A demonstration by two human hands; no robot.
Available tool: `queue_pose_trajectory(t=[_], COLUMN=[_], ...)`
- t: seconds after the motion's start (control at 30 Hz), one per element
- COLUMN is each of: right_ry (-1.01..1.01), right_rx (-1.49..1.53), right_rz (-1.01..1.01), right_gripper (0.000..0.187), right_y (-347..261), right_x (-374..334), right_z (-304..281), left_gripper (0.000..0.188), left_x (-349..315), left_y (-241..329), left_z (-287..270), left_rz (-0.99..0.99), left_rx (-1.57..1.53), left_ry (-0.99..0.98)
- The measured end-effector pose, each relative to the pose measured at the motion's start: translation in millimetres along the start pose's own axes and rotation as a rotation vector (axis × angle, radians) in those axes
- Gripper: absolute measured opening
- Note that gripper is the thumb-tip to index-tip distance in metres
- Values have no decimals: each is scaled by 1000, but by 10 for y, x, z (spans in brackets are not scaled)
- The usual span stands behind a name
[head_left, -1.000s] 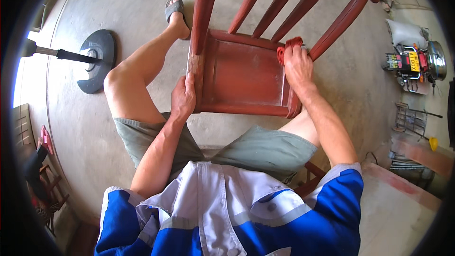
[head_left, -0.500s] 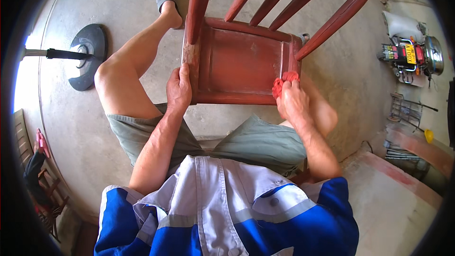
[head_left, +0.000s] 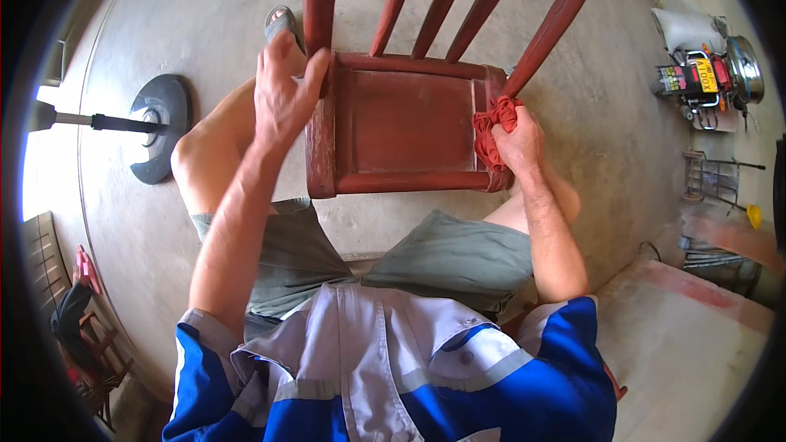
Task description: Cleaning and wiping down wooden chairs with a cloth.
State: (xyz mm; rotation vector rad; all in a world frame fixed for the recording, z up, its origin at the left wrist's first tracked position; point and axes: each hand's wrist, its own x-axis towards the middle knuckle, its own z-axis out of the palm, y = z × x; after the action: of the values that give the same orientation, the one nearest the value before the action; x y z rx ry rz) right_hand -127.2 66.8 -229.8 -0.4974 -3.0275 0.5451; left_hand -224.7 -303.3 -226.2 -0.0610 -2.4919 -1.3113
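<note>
A red-brown wooden chair (head_left: 407,127) with a panelled seat and slatted back stands in front of me, between my knees. Its paint looks worn along the left edge of the seat. My right hand (head_left: 521,139) is closed round a crumpled red cloth (head_left: 490,133), which lies over the seat's right edge, close to the right back post (head_left: 557,20). By the foot of the left back post (head_left: 322,8) is my left hand (head_left: 286,94), its fingers apart and its thumb at the post. It holds nothing that I can see.
On the floor to the left is a dark round stand base (head_left: 168,127) with a pole. At the far right stands a small vehicle (head_left: 708,82) beside a white sack (head_left: 688,29). Another person (head_left: 74,311) sits at the lower left. A pale slab (head_left: 671,327) lies at the lower right.
My left hand has let go of the seat's left edge and moved up to the back post. With the cloth, my right hand has moved farther back along the seat's right side.
</note>
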Motion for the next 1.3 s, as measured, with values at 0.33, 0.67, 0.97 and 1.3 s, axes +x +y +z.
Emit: queue_pose_trajectory(t=[0.33, 0.67, 0.97, 1.3], right_ry=[-18, -273, -588, -541], right_rx=[-8, 274, -124, -520], right_rz=[-152, -598, -846, -746], right_gripper=[35, 34, 42, 23], right_y=[-222, -1680, -1137, -447], right_x=[-857, -755, -438, -318], right_z=[209, 858, 297, -196], left_gripper=[34, 43, 45, 33], left_x=[889, 857, 839, 860], left_y=[379, 371, 372, 636], left_z=[204, 280, 148, 12], left_rz=[-337, -307, -324, -301], left_rx=[-520, -352, -342, -107], left_ry=[-261, -117, -139, -192])
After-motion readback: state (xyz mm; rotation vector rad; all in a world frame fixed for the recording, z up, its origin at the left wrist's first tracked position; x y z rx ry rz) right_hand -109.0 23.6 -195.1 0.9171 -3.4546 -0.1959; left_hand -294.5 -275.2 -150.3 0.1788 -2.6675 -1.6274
